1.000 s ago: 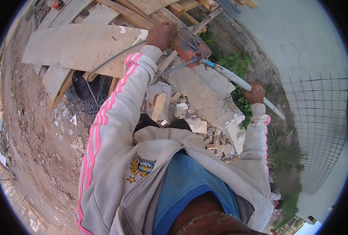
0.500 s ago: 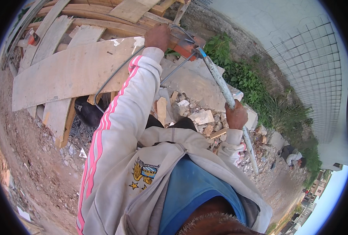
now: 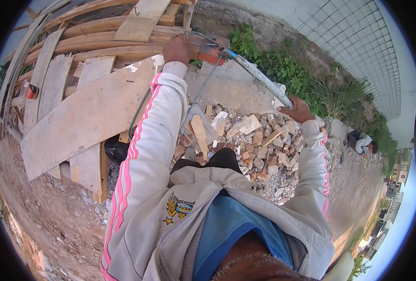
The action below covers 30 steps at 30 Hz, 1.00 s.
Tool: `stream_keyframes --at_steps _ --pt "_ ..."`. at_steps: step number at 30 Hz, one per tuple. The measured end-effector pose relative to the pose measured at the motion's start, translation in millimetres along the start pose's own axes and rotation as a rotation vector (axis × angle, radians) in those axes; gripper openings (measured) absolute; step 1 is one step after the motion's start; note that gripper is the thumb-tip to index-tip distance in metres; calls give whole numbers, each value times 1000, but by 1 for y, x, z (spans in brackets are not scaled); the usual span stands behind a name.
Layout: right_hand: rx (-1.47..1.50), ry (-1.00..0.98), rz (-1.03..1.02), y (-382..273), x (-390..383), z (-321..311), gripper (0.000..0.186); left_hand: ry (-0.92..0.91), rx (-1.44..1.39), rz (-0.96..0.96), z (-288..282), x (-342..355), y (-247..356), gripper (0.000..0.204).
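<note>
My left hand [image 3: 176,49] is closed on a bent steel bar [image 3: 141,112] beside an orange-brown metal bending block [image 3: 211,55], where bars cross at the top centre. A long pale pipe [image 3: 259,75] with a blue end slants down rightward from the block. My right hand [image 3: 296,110] grips the pipe at its lower part. Another length of thin steel bar [image 3: 198,93] runs from the block down toward my left sleeve. My left fingers are partly hidden.
Planks and boards [image 3: 79,124] lie piled at left. Broken rubble [image 3: 257,140] surrounds my feet. Weeds [image 3: 334,93] line a wall carrying wire mesh [image 3: 353,42]. At right, a person [image 3: 360,142] is bent low near the ground; buildings stand beyond.
My right hand and the pipe swung inward and down, then back up and outward slightly. The view shifted, showing more rubble, the street and the person at right. My left hand stayed by the block.
</note>
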State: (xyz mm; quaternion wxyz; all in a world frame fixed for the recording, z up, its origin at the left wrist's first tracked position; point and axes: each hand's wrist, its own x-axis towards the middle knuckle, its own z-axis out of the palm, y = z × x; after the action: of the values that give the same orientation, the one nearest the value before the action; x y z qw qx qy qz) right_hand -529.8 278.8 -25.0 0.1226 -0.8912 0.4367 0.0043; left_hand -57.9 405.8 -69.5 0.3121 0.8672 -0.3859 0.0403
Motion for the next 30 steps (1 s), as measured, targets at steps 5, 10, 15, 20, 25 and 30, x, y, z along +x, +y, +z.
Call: stream_keyframes --at_steps 5,10,15,20,25,30 --pt "261 -509 472 116 -44 -16 74 22 -21 0 -2 4 -3 25" --pt "136 -210 225 197 -110 -10 44 73 35 49 2 5 -9 29" --pt "80 -86 118 166 -108 -38 33 98 85 47 2 5 -16 31" --pt "-20 -7 141 158 -125 -46 29 66 67 38 4 4 -6 31" --pt "-117 89 211 104 -160 -37 30 74 71 42 4 8 -12 28" --pt "-86 128 373 29 -227 -7 29 94 42 92 7 8 -14 27"
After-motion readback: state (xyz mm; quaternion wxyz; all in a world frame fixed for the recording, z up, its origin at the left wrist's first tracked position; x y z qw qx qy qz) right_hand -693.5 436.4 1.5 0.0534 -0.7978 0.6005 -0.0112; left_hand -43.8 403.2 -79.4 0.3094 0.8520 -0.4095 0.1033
